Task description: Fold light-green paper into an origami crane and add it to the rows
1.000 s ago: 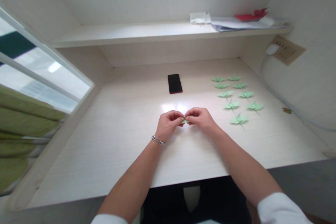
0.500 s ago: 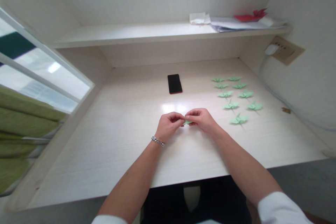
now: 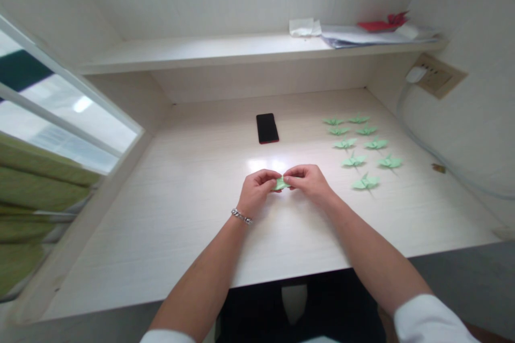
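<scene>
A small folded piece of green paper (image 3: 281,184) is pinched between both hands, just above the desk's middle. My left hand (image 3: 257,188), with a silver chain bracelet at the wrist, grips its left side between thumb and fingers. My right hand (image 3: 309,181) pinches the right side. The fingers cover much of the paper, so its full shape is hidden. To the right of my hands, several green paper cranes (image 3: 366,182) sit in two columns with their wings spread.
A black phone (image 3: 267,128) lies beyond my hands on the pale desk (image 3: 193,171). Papers (image 3: 354,36) and a red folded paper piece (image 3: 378,26) rest on the shelf (image 3: 201,52). At right, a cable (image 3: 426,147) runs from the wall socket (image 3: 438,76); a small brown scrap (image 3: 438,168) lies near it.
More of the green paper now shows between my fingers. The left-hand fingers have shifted slightly left, and the fingertips of the two hands are a little farther apart.
</scene>
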A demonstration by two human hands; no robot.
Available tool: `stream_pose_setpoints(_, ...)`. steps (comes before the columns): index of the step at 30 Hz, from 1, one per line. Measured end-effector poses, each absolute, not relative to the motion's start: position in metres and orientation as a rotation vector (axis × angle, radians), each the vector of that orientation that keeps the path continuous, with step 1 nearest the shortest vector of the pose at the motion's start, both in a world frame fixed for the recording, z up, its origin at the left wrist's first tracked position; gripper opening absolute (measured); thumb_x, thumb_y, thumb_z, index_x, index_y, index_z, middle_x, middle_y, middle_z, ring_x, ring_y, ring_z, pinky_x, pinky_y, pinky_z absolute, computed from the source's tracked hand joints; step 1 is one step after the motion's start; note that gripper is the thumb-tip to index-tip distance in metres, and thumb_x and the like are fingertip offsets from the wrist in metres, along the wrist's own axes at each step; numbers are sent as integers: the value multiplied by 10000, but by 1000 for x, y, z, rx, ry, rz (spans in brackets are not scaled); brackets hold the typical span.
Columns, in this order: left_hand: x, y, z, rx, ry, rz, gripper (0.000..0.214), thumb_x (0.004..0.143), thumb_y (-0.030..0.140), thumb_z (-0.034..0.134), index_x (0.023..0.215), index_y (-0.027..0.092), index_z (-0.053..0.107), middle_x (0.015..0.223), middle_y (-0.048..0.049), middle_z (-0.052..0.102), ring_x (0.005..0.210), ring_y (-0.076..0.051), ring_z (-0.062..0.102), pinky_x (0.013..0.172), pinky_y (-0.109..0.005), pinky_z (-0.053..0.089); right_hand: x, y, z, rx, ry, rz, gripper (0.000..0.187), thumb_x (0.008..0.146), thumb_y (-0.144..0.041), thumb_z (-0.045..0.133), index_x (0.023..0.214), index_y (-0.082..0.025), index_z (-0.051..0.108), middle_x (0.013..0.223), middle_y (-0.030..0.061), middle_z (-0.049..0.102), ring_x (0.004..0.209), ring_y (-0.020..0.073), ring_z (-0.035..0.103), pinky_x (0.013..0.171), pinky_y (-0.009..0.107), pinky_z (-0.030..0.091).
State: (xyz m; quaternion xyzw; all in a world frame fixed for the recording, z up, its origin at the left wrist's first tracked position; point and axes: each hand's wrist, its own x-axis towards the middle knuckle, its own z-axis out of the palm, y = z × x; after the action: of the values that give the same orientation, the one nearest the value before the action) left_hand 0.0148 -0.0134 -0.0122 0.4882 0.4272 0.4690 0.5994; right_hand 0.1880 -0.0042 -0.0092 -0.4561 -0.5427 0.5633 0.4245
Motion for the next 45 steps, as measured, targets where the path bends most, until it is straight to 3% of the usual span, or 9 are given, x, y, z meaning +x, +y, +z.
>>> stream_pose_setpoints(7, 19, -14, -10, 1137, 1011, 1124, 296, 632, 267, 765, 846, 125, 617, 696, -25, 647, 622, -131, 624, 597, -284, 559, 185, -4, -10, -1098, -1228, 1463, 324, 583, -327, 778, 812, -140, 643, 647, 8, 646, 583, 140, 623, 551, 274, 531)
stream_pose_setpoints(18, 16, -13, -9, 1131, 1025, 1126, 264, 631, 241, 753, 822, 116, 620, 683, -29, 641, 596, -128, 613, 556, -270, 549, 184, -7, -4, -1083, -1107, 1525, 354, 561, -325, 792, 793, -148, 592, 616, -22, 616, 555, 125, 608, 541, 285, 547)
stream_pose_setpoints(27, 14, -12, -10, 1134, 990, 1069, 290, 677, 220, 680, 951, 128, 654, 773, -46, 669, 690, -159, 642, 630, -311, 568, 188, -5, -8, -1123, -1227, 1427, 318, 635, -297, 737, 878, -159, 584, 600, -12, 635, 560, 146, 632, 551, 290, 550)
stream_pose_setpoints(38, 18, -13, -11, 1188, 1072, 1195, 274, 650, 260, 742, 848, 142, 594, 714, -13, 630, 634, -126, 612, 568, -248, 532, 187, -5, -11, -1035, -1297, 1469, 265, 716, -324, 662, 923, -167, 607, 744, 12, 630, 687, 146, 628, 634, 312, 563)
stream_pose_setpoints(45, 18, -12, -12, 1250, 1274, 1374, 285, 694, 339, 717, 880, 149, 617, 767, -44, 679, 694, -164, 660, 640, -287, 556, 188, -10, -4, -1250, -1504, 746, 182, 805, -288, 574, 921, -213, 693, 973, 80, 662, 878, 210, 610, 809, 351, 499)
